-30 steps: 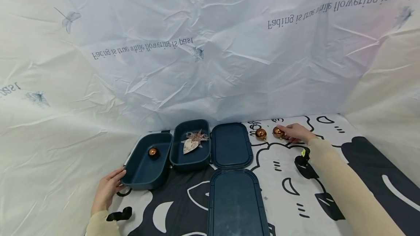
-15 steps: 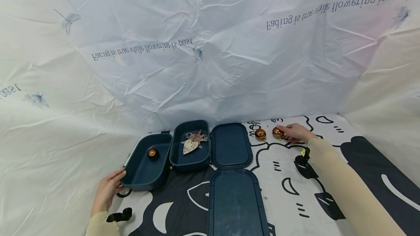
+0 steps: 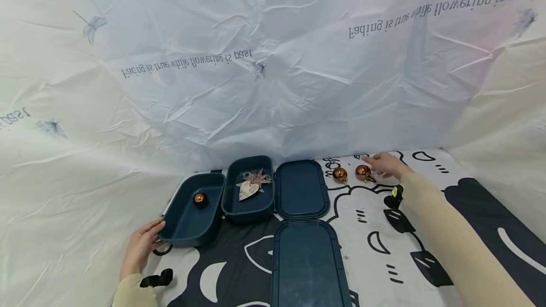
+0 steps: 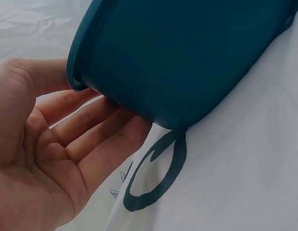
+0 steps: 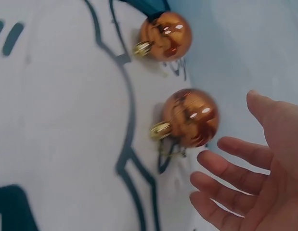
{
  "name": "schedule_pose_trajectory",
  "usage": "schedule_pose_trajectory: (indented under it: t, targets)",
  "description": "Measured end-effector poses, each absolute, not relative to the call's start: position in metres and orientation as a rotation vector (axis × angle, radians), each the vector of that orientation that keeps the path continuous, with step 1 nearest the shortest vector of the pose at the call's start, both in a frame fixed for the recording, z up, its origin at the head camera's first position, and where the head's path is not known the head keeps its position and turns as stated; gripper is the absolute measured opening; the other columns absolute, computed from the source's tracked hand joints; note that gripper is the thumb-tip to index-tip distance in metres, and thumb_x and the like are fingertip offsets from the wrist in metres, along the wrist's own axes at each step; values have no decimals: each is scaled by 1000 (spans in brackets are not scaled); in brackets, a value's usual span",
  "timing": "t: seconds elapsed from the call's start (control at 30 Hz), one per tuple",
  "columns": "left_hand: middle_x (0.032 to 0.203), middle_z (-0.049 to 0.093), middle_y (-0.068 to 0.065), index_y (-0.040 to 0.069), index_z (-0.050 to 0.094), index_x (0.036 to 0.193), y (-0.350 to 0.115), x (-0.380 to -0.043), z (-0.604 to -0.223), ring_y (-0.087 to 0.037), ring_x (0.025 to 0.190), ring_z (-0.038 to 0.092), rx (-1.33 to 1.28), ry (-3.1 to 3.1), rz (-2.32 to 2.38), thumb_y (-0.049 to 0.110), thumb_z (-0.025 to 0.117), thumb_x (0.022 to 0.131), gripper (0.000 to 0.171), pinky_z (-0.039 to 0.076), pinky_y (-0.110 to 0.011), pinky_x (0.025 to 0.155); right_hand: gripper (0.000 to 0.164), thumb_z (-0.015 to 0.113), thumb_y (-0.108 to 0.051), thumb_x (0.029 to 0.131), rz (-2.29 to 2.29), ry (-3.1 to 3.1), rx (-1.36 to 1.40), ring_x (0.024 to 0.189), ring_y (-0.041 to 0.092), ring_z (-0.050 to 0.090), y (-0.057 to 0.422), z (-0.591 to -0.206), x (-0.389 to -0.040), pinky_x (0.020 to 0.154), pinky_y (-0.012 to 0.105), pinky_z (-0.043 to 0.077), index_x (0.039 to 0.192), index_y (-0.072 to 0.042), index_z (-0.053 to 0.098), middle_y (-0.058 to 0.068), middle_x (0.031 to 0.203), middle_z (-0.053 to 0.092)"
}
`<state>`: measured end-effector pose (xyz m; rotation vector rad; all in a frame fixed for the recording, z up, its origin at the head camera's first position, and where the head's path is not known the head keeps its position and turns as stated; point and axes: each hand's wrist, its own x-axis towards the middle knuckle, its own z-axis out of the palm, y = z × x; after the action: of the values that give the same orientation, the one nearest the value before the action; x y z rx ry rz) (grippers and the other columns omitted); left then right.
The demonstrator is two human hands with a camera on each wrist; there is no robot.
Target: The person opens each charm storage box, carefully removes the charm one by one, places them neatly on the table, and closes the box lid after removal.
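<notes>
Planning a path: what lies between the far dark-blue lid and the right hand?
Head view: one copper bauble near the lid, a second bauble near the right hand.

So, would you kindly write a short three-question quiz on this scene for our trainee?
1. Count: how many copper-coloured balls show in the head view?
2. True or false: the right hand is beside a ball without gripping it.
3. Which thing does the left hand touch?

Key:
1. Three: two on the patterned cloth, one inside the left box.
2. True.
3. The left box, at its near-left corner.
</notes>
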<state>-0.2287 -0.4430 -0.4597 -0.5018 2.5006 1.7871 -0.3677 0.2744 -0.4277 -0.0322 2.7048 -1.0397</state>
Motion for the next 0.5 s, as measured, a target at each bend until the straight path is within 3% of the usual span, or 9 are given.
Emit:
schedule_pose_trajectory:
  t: [0.2,0.4,0.5]
  targets:
    - [161,24,-25,-2,30,157,-444,-227,-460,9,91,60,-483,2469,1833,41,57,103,74,55,-22,82,86,34,-58,106,-1016,2748,-55,125,51,47,260,-404,-371,100,59,46,148,17,32,37,137,49]
    - [162,23,-25,0,29,158,-445,-227,-461,11,89,60,-463,2472,1821,44,57,103,76,55,-23,83,80,38,-53,107,-1039,2797,-106,131,52,42,236,-386,-379,101,60,44,150,14,32,38,149,34]
    - [161,24,-25,0,30,157,-446,-226,-462,10,90,60,-455,2478,1812,44,57,103,75,55,-23,83,74,42,-50,107,-1069,2816,-129,132,51,42,216,-380,-383,102,60,43,149,11,37,36,150,35]
